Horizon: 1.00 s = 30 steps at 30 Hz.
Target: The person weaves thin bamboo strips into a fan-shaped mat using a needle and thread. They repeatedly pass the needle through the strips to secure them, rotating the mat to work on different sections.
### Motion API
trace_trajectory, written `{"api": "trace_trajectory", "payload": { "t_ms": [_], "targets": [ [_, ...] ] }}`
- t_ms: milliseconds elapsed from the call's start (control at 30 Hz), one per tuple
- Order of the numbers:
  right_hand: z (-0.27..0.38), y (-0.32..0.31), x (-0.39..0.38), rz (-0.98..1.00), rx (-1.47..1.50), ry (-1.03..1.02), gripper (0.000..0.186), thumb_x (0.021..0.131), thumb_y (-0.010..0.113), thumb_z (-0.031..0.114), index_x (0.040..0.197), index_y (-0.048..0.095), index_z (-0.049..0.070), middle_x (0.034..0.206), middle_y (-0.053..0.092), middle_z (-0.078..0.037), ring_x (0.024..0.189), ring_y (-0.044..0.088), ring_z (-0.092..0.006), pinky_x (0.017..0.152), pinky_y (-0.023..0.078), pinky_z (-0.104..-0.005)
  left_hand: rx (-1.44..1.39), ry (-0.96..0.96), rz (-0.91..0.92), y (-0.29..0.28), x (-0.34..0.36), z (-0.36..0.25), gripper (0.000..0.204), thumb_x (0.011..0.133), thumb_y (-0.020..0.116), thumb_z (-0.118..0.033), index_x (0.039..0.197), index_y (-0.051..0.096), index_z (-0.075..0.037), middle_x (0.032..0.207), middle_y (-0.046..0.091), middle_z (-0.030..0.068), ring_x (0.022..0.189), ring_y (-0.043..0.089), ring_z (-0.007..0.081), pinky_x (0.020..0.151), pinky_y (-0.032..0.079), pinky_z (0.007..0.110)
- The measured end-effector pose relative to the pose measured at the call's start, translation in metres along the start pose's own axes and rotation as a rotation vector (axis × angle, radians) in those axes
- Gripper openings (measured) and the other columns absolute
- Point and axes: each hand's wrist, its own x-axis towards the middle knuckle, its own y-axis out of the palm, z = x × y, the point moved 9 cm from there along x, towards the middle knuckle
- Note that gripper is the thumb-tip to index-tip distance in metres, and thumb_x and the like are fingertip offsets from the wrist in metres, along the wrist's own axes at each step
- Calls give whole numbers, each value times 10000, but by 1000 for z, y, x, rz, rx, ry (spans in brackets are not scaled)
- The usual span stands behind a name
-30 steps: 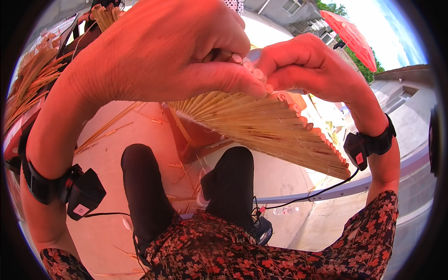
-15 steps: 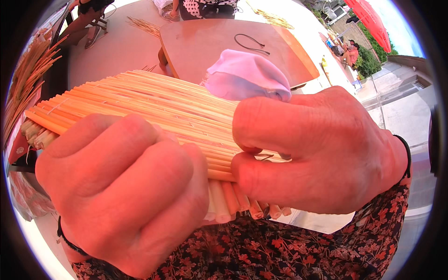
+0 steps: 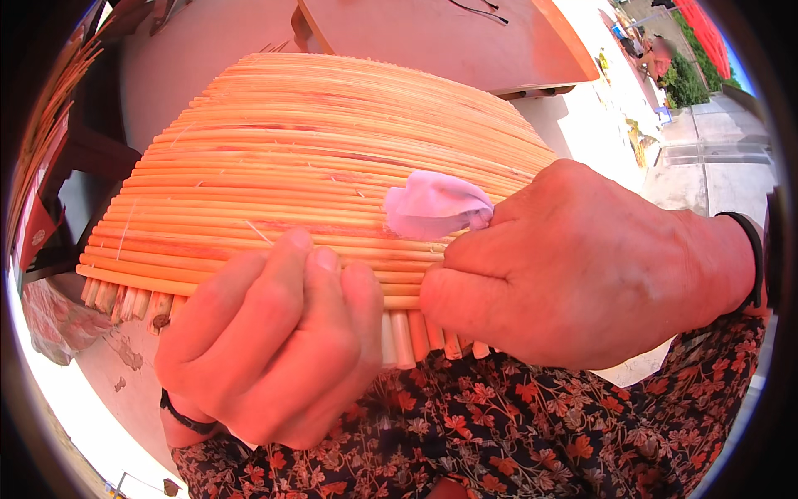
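A broad mat of straw-coloured sticks (image 3: 316, 125) spreads in front of me, with a row of short stick ends poking out below its near edge. My left hand (image 3: 274, 341) is closed on that edge with curled fingers, their tips resting on the sticks. At the same edge to the right, my right hand (image 3: 540, 274) is closed too, gripping the sticks with thumb and bent fingers. A crumpled pale pink cloth (image 3: 432, 204) lies over the mat against my right index finger; whether it is held, I cannot tell.
Beyond the mat stands a tabletop (image 3: 449, 50) with a dark cord. Loose long sticks (image 3: 62, 91) bundle along the left beside dark furniture, above a plastic bag (image 3: 58, 324). At far right are a seated person (image 3: 657, 58) and a red umbrella (image 3: 702, 33).
A second ago both hands were raised with the mat hanging below. Now the mat lies broad beneath them, more of its surface showing than half a second ago, and the cloth sits lower.
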Motion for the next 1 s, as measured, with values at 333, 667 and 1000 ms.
{"api": "trace_trajectory", "payload": {
  "t_ms": [333,667,1000],
  "targets": [
    [-6,29,10,42,-153,15,141,761,665,143,798,544,82,687,547,-40,583,619,-224,455,474,-369,-2,-32,10,30,-11,-7,147,745,691,-48,866,732,24,841,691,131,800,739,294,654,600,360],
    [-3,18,-4,69,20,132,189,749,687,165,813,530,82,702,548,-19,617,631,-218,474,476,-353,-7,23,56,13,-2,-8,162,745,677,-45,878,737,26,870,691,126,827,742,288,653,600,344],
    [-68,11,-38,-509,623,320,428,932,727,226,1292,584,43,1034,687,-119,830,673,-292,785,526,-373,-132,-183,221,14,-19,32,341,831,744,-355,973,727,-45,929,663,73,930,692,273,819,551,374]
  ]
}}
